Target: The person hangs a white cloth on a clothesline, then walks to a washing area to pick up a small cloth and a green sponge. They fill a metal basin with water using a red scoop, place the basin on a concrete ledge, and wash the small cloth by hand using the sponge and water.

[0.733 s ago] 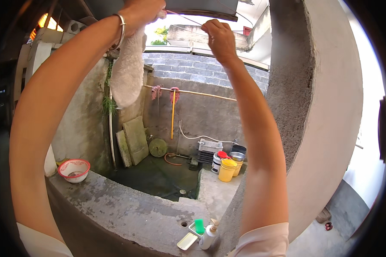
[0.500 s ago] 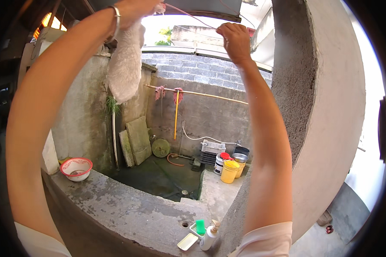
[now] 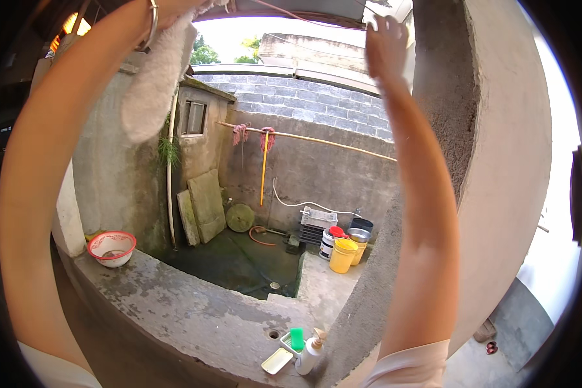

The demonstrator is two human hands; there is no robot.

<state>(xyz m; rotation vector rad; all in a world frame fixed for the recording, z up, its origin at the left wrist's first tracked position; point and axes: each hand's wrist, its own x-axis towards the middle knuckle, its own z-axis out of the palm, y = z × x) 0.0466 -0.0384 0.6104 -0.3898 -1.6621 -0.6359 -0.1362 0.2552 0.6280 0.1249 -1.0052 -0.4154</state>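
My left hand, partly cut off by the upper edge, is closed on a white fluffy cloth. The cloth hangs down long and rounded at its lower end, in front of the concrete wall. A thin reddish cord runs across the top, between my two hands. Raised at the upper right, my right hand has its fingers apart and nothing visible in them; it is slightly blurred and close to the cord's right end. A metal bangle is on my left wrist.
Below is a concrete ledge with a red-rimmed basin, a pump bottle and a green sponge. A sunken wet basin floor lies beyond, with yellow buckets beside it. A thick rough pillar stands at right.
My right hand has come off the cord, opened and moved right. My left hand, with the cloth, has shifted left and up in view. The view has turned slightly.
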